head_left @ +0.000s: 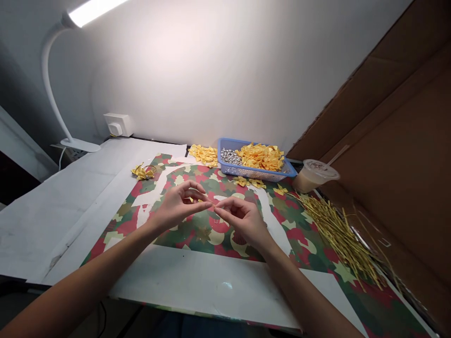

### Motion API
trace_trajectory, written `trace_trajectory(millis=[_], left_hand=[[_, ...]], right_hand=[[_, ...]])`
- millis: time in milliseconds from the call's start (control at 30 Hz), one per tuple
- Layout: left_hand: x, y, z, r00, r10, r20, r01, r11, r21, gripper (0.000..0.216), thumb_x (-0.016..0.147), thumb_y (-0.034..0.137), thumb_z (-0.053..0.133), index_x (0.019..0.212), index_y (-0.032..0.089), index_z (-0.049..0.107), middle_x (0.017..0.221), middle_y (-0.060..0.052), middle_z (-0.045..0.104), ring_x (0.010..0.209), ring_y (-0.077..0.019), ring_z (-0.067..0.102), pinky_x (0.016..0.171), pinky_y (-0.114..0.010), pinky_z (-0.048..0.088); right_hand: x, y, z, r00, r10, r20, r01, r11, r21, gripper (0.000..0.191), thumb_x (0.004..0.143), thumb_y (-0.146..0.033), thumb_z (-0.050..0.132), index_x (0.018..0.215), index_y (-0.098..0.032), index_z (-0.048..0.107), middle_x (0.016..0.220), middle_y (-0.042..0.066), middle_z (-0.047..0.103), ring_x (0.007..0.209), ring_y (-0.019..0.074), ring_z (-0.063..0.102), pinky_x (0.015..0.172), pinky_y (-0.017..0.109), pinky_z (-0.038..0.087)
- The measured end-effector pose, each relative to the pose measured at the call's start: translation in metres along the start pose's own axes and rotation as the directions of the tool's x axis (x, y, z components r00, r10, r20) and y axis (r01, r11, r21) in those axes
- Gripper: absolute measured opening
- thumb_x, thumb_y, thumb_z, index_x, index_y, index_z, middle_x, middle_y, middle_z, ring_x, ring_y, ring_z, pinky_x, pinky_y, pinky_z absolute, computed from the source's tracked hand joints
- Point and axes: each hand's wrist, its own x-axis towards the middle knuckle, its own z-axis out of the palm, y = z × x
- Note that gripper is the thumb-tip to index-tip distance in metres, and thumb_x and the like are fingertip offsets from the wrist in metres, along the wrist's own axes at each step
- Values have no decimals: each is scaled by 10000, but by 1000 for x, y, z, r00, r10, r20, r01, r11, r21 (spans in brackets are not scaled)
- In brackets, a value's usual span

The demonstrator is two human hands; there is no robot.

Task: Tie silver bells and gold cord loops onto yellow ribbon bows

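Note:
My left hand and my right hand meet fingertip to fingertip above the red-and-green patterned paper in the middle of the table. Each hand is pinched closed. A small yellow piece shows inside my left fingers. What my right fingers pinch is too small to make out. A blue basket behind my hands holds yellow paper pieces and silver beads.
A pile of gold twist ties lies at the right. A lidded drink cup stands beside the basket. More yellow pieces and a small finished bundle lie at the back. A desk lamp stands far left; cardboard lines the right.

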Motion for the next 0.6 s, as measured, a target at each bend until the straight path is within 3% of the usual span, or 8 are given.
trace_trajectory(millis=[200, 333, 600], left_hand=[[-4, 5, 4, 986, 159, 57, -166, 972, 165, 191, 755, 264, 681, 833, 181, 527, 834, -26, 604, 684, -115, 505, 536, -236, 388], [-4, 3, 4, 990, 112, 86, -122, 985, 118, 202, 759, 248, 658, 832, 186, 481, 811, -16, 578, 729, -131, 527, 589, -254, 408], [-3, 3, 4, 995, 14, 101, -17, 1000, 23, 270, 710, 207, 679, 813, 193, 430, 743, 17, 552, 620, -85, 440, 532, -226, 352]], right_hand=[[-1, -4, 0, 1000, 15, 9, -15, 1000, -21, 304, 739, -491, 664, 736, -188, 651, 503, -54, 419, 455, 88, 334, 417, 241, 284], [-1, -3, -1, 999, -29, 33, 30, 999, -35, 245, 755, -430, 667, 733, -187, 660, 525, -52, 428, 474, 88, 336, 449, 245, 287], [-2, 1, -1, 996, -61, 66, 67, 993, -99, 217, 785, -406, 653, 768, -193, 684, 557, -32, 474, 490, 95, 358, 450, 246, 292]])
